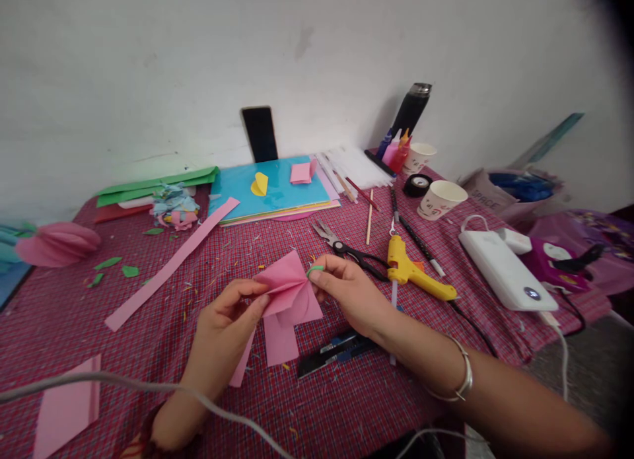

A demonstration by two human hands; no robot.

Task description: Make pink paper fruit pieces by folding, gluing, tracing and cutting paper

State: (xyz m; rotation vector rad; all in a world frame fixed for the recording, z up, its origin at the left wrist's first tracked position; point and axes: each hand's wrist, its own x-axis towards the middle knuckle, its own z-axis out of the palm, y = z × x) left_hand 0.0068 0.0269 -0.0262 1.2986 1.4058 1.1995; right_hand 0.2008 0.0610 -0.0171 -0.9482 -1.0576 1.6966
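Between my hands is a pink folded paper flower (287,288) with several layered petals. My left hand (225,323) pinches its left petals between thumb and fingers. At the flower's right end, my right hand (349,290) pinches a small green paper piece (314,270), which touches the pink paper. Pink paper strips (281,340) lie on the cloth just beneath the flower. A blue and black utility knife (337,351) rests below my right hand. Black-handled scissors (347,249) lie beyond it, and a yellow glue gun (411,271) is to its right.
A checked red cloth (163,353) covers the table. A white cable (148,384) crosses the foreground. Coloured sheets (277,185) and a leaning phone (260,134) are at the back. Paper cups (442,200), a black bottle (412,109) and a white power bank (505,264) stand right.
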